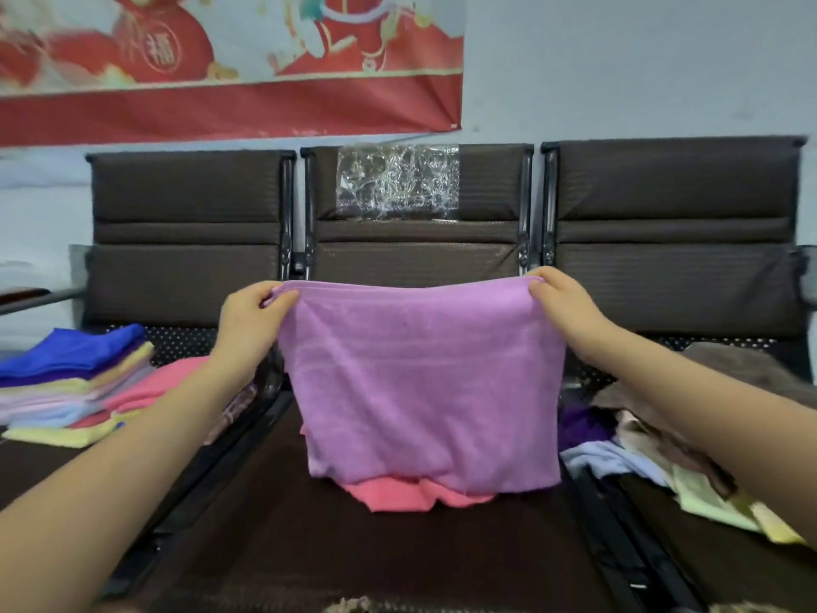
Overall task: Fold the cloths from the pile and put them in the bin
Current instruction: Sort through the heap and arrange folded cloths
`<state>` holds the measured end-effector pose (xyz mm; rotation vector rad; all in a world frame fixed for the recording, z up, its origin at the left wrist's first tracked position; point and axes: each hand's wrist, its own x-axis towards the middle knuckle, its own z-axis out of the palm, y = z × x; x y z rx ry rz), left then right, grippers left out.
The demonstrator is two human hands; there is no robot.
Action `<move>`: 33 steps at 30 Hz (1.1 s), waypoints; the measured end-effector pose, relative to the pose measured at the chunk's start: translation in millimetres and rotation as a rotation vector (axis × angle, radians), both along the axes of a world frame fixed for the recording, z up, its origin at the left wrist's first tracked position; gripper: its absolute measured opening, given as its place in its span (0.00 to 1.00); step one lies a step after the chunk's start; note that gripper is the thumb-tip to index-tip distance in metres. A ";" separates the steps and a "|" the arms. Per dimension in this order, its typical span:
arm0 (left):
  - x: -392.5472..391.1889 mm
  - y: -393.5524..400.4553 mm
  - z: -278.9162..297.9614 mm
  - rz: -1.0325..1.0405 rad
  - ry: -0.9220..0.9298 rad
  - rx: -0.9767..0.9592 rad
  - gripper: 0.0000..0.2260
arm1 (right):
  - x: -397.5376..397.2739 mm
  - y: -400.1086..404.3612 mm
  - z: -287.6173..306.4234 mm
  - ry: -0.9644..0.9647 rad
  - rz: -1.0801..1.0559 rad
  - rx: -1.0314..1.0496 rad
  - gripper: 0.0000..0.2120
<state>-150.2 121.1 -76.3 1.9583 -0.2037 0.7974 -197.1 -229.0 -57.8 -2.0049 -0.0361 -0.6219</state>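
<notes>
Forearms reach in from both lower corners, bare, converging on the middle seat [274, 537] of a row of dark brown chairs. Coral cloth [411, 495] lies flat on that seat, its front edge showing below the hanging cloth. Purple cloth [420, 382], apparently doubled over judging by the layered top edge, hangs upright in the air, lower hem just brushing or hovering over the coral one; cannot tell which. Left hand [252, 316] pinches the top left corner, fingers curled round the hem. Right hand [563, 300] pinches the top right corner likewise, thumb in front. To the left, stack of folded cloths [75, 382], blue on top, sits on the neighbouring seat. To the right, loose pile [663, 457] of unfolded cloths, tan, lilac, pale green, sprawls over the other seat. No bin in view. Further back, chair backs; the middle backrest carries a patch of crinkled clear plastic [398, 181]. Red banner [230, 59] on the wall beyond. Risks as judged: layers in the top edge could slip apart if either pinch loosens, spoiling the fold; laying it down skewed would drag the coral cloth out of square; uneven hand height would put a diagonal crease in.
</notes>
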 end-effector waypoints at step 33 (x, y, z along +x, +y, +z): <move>46.1 35.5 -86.3 -0.056 0.482 0.139 0.12 | 54.2 -9.5 -92.4 0.515 0.177 -0.123 0.08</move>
